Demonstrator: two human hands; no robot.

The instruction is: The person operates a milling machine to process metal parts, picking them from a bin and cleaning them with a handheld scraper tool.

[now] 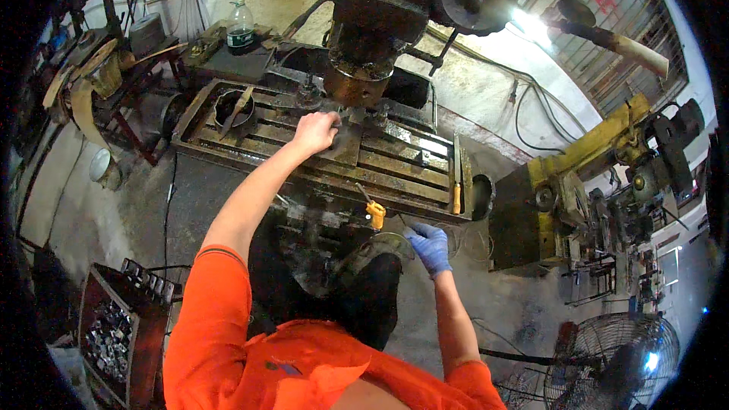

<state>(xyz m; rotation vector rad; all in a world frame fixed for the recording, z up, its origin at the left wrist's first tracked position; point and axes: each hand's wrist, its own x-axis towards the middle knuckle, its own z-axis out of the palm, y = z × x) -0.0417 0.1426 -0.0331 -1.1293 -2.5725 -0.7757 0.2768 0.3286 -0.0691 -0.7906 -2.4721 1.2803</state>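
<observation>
My bare left hand (317, 134) reaches over the slotted machine table (410, 175), right beside the milling machine's spindle head (358, 85). Its fingers are curled closed at a small spot under the spindle; what they hold is too dark to make out. In a blue glove, my right hand (429, 247) is closed on the edge of a round handwheel (389, 243) in front of the table. Between the two hands, at the table's front, sits a yellow tool with a thin metal tip (376, 214); neither hand touches it.
A dark pot (234, 109) with a brush in it stands on the table's left end. An orange-handled file (457, 196) lies at the right end. Lower left is a bin of metal parts (111, 342); lower right, a caged fan (619, 361). A yellow machine (543, 205) stands at right.
</observation>
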